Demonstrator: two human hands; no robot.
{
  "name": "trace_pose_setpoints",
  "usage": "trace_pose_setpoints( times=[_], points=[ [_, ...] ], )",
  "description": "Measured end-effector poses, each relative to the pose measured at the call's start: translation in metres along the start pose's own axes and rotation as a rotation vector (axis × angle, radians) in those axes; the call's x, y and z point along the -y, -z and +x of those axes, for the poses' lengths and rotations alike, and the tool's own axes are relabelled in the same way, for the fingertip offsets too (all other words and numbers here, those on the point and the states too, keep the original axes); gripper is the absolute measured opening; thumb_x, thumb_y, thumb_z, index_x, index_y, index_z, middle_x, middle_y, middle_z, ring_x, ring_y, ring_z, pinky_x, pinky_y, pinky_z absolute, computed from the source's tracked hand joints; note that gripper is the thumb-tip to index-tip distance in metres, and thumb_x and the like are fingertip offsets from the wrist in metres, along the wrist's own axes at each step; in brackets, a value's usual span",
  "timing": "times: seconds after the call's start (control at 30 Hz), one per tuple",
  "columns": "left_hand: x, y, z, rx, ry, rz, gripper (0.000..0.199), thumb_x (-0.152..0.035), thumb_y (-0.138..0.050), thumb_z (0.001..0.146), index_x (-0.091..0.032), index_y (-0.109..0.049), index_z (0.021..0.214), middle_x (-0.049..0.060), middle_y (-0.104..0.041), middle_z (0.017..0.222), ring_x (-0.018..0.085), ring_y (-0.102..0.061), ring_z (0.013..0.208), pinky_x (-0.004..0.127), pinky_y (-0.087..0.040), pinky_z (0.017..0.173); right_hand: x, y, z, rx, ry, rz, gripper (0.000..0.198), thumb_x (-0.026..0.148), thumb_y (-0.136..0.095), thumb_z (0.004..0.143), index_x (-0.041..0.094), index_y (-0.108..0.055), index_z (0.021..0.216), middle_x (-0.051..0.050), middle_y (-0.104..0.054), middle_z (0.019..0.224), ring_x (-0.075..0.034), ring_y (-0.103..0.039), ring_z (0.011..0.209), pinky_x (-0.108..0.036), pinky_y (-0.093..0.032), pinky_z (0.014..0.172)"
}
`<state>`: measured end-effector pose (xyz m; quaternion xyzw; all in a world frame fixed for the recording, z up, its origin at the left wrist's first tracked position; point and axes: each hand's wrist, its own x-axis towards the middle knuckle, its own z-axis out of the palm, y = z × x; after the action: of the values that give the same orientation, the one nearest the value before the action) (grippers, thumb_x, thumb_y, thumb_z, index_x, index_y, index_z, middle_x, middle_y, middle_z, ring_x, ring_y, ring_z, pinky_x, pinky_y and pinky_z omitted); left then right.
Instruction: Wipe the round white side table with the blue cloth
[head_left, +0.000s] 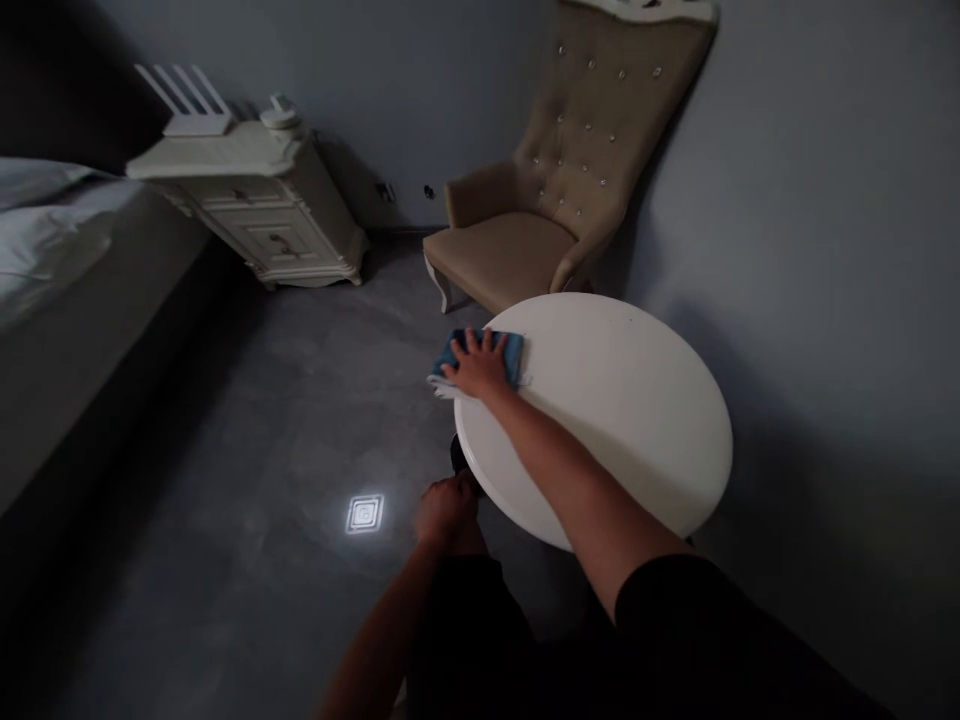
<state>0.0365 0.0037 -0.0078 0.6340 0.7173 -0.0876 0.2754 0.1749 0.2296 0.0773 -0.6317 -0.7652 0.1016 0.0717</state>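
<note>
My right hand (480, 366) lies palm down on a folded blue cloth (514, 348), its fingers spread. The cloth rests on the far left edge of a round white table (622, 380), and its pale fringed side hangs a little past the rim. My right forearm crosses over the tabletop. Lower down, my left hand (444, 512) is closed beside my knee, below the left side of the table. Its fingers are partly hidden, and a dark shape shows just beyond them; whether the hand holds it I cannot tell.
A tan tufted armchair (517, 250) stands behind the table against the grey wall. To the left are a white nightstand (285, 235) with a router (199, 122) and a small white object (280, 117), and a bed (82, 270). A bright square light patch (365, 513) shows on the floor.
</note>
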Motion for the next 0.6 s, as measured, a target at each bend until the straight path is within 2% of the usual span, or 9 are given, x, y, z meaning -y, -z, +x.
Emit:
trace_pose_setpoints(
  times=[0.07, 0.1, 0.2, 0.3, 0.43, 0.53, 0.6],
  points=[
    [-0.002, 0.003, -0.001, -0.001, 0.030, 0.014, 0.065, -0.050, -0.038, 0.122, -0.016, -0.093, 0.123, 0.023, -0.089, 0.130, 0.037, -0.085, 0.125, 0.040, -0.061, 0.102, 0.022, -0.007, -0.009, 0.030, 0.077, 0.014, 0.075, 0.076, -0.053, 0.116, 0.041, -0.056, 0.182, 0.010, -0.033, 0.198, -0.043, -0.014, 0.187, -0.075, -0.002, 0.149],
    [-0.003, 0.004, 0.000, 0.000, 0.035, 0.020, 0.065, -0.051, -0.038, 0.122, -0.016, -0.092, 0.122, 0.024, -0.089, 0.130, 0.037, -0.085, 0.125, 0.041, -0.062, 0.102, 0.024, -0.008, -0.015, 0.048, 0.106, 0.022, 0.074, 0.077, -0.053, 0.115, 0.045, -0.057, 0.181, 0.015, -0.036, 0.197, -0.043, -0.010, 0.188, -0.073, -0.001, 0.150],
    [-0.007, 0.001, 0.002, 0.009, 0.033, 0.032, 0.063, -0.050, -0.039, 0.121, -0.015, -0.092, 0.121, 0.026, -0.088, 0.131, 0.039, -0.085, 0.126, 0.043, -0.062, 0.103, -0.005, -0.001, -0.034, 0.051, 0.133, 0.047, 0.074, 0.078, -0.050, 0.114, 0.051, -0.052, 0.183, 0.021, -0.036, 0.195, -0.039, -0.010, 0.189, -0.067, -0.004, 0.153],
    [-0.014, -0.004, 0.002, 0.025, 0.009, 0.011, 0.057, -0.050, -0.045, 0.120, -0.016, -0.091, 0.124, 0.026, -0.088, 0.136, 0.039, -0.084, 0.128, 0.043, -0.061, 0.103, -0.073, 0.021, -0.058, 0.004, 0.064, 0.032, 0.079, 0.076, -0.048, 0.117, 0.040, -0.049, 0.187, 0.012, -0.031, 0.199, -0.041, -0.020, 0.187, -0.066, -0.012, 0.153],
    [-0.030, -0.008, -0.004, 0.028, -0.055, -0.009, 0.042, -0.044, -0.063, 0.114, -0.017, -0.092, 0.126, 0.024, -0.088, 0.138, 0.043, -0.083, 0.129, 0.046, -0.060, 0.102, -0.199, 0.059, -0.109, -0.002, -0.137, -0.035, 0.080, 0.064, -0.044, 0.120, 0.023, -0.047, 0.189, -0.010, -0.027, 0.201, -0.052, -0.021, 0.184, -0.081, -0.013, 0.147],
    [-0.041, -0.007, -0.008, 0.035, -0.112, 0.000, 0.036, -0.035, -0.067, 0.112, -0.013, -0.092, 0.128, 0.027, -0.086, 0.141, 0.044, -0.082, 0.131, 0.047, -0.059, 0.103, -0.292, 0.083, -0.163, 0.003, -0.341, -0.130, 0.080, 0.062, -0.035, 0.122, 0.024, -0.041, 0.191, -0.011, -0.022, 0.202, -0.053, -0.020, 0.184, -0.083, -0.016, 0.146],
    [-0.045, -0.006, -0.009, 0.041, -0.119, -0.005, 0.037, -0.033, -0.068, 0.112, -0.010, -0.091, 0.130, 0.029, -0.086, 0.141, 0.044, -0.081, 0.133, 0.046, -0.059, 0.104, -0.342, 0.094, -0.202, 0.011, -0.456, -0.187, 0.082, 0.066, -0.028, 0.123, 0.023, -0.039, 0.192, -0.013, -0.021, 0.203, -0.052, -0.022, 0.183, -0.081, -0.020, 0.145]
  ],
)
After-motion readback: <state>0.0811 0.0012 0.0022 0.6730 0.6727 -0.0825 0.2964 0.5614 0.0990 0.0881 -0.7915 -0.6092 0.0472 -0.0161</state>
